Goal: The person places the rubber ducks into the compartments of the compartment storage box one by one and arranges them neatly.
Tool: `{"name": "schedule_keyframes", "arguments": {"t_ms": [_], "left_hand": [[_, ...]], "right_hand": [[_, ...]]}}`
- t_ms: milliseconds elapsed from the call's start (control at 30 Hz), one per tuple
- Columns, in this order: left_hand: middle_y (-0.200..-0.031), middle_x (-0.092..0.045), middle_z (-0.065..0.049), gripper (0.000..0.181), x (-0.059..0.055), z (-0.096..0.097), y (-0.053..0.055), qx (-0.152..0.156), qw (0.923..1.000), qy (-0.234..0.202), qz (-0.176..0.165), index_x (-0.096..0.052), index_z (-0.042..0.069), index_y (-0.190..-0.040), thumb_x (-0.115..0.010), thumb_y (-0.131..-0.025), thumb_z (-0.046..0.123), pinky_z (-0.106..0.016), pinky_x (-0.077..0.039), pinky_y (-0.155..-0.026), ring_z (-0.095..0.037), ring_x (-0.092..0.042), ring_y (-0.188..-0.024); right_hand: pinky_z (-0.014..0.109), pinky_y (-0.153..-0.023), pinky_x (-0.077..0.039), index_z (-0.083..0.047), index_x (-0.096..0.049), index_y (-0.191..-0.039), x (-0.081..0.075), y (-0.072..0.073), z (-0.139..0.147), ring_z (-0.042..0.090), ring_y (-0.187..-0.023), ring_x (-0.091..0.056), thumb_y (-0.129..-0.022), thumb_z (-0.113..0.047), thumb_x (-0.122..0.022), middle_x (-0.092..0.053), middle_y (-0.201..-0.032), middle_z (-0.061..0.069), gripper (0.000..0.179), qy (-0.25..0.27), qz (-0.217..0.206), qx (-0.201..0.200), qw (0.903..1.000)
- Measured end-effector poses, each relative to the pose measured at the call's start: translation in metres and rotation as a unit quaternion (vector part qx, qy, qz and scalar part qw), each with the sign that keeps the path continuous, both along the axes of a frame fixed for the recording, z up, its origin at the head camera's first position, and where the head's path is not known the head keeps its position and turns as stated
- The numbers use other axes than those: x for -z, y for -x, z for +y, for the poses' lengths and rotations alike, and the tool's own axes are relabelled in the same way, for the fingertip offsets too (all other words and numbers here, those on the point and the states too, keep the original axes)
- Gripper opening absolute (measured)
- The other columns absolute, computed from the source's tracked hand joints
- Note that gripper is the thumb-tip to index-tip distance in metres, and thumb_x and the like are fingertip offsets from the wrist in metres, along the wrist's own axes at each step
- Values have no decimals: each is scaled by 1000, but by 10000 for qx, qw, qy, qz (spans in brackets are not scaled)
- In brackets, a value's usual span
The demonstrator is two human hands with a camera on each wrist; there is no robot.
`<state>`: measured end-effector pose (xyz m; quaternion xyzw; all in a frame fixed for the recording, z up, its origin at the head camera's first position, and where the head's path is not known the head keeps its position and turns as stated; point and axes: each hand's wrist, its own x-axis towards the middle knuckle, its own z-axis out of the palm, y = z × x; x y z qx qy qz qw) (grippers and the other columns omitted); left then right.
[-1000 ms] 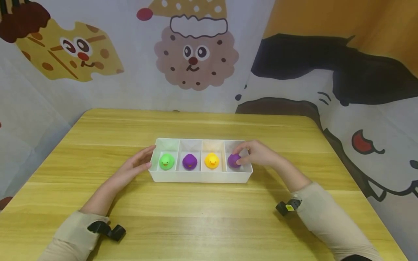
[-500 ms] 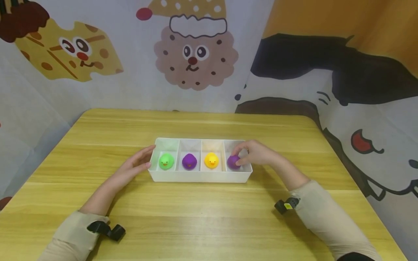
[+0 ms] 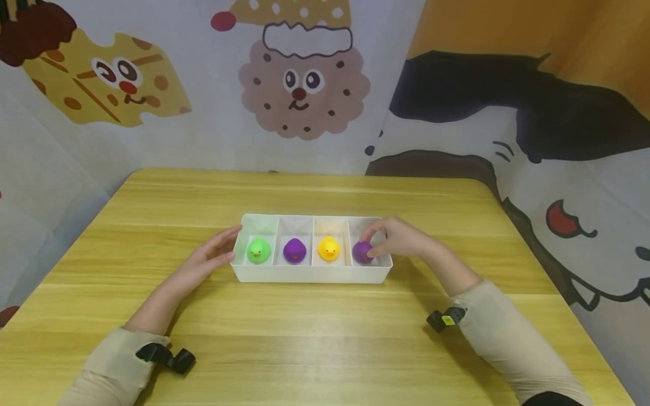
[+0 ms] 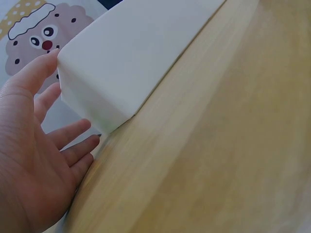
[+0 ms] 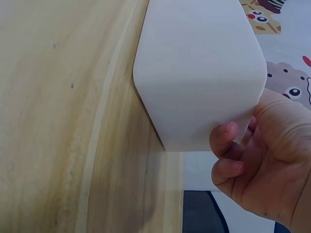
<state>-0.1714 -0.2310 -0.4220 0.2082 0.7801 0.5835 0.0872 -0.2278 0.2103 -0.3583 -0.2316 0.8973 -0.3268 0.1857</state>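
A white box (image 3: 312, 274) with a row of compartments stands on the table, long side toward me. From left to right it holds a green toy duck (image 3: 259, 251), a purple toy duck (image 3: 294, 252), a yellow toy duck (image 3: 329, 249) and another purple toy duck (image 3: 359, 254). My right hand (image 3: 403, 238) reaches over the right end and holds that last duck between thumb and fingers, partly covering it. In the left wrist view, my left hand (image 4: 43, 150) has its fingers spread, thumb tip right at the rim of the box's left end.
The wooden table (image 3: 315, 338) runs on around the box, its far edge close to a hanging cloth (image 3: 203, 141) printed with cartoon faces. Small black cameras (image 3: 175, 360) are strapped to both sleeves.
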Motion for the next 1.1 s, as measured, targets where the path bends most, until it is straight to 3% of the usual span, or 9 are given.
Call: {"name": "schedule_keyframes", "arguments": {"t_ms": [267, 400, 533, 667, 867, 1100], "left_hand": [[-151, -29, -21, 57, 1, 0, 0, 15, 10000, -4, 5, -26, 14, -152, -49, -100, 13, -65, -22, -102, -42, -29, -134], [-151, -29, -21, 57, 1, 1, 0, 42, 10000, -5, 30, -26, 14, -152, -49, -100, 12, -65, -23, -102, -42, -30, -134], [-151, -30, -21, 56, 1, 0, 0, 54, 10000, -5, 48, -26, 14, -152, -49, -100, 12, -65, -23, -102, -42, -30, -133], [-151, -30, -22, 57, 0, 0, -1, 43, 10000, -12, 43, -26, 13, -152, -49, -100, 12, -65, -23, -102, -42, -31, -133], [-149, -33, -21, 57, -2, 1, -3, 30, 10000, 44, 43, -27, 13, -152, -50, -100, 13, -63, -26, -101, -41, -33, -132], [-151, -30, -19, 58, -9, 1, -5, 22, 9998, 172, 35, -23, 14, -153, -49, -101, 17, -62, -25, -102, -40, -32, -133]], "right_hand": [[60, -104, -26, -18, -73, -103, 0, -5, 3, 28, -123, -46, -78, -14, -79, -65, -116, -2, 26, 236, 141, 5, 9996], [53, -99, -35, -17, -72, -107, 4, -9, 6, 26, -119, -49, -80, -15, -78, -64, -118, -1, 27, 401, 290, 103, 9987], [39, -76, -46, -14, -72, -109, 6, -13, 9, 26, -90, -56, -81, -14, -78, -66, -113, 1, 28, 580, 457, 151, 9972], [30, -55, -43, -12, -70, -111, 7, -18, 12, 23, -64, -50, -81, -15, -78, -67, -105, 3, 31, 678, 579, 164, 9959], [27, -49, -43, -9, -68, -115, 7, -27, 20, 20, -62, -51, -82, -8, -75, -65, -95, 11, 34, 1044, 660, 200, 9921], [28, -49, -44, -11, -67, -117, -1, -36, 37, 21, -64, -53, -84, -10, -74, -63, -86, 10, 34, 1067, 837, 526, 9894]]}}
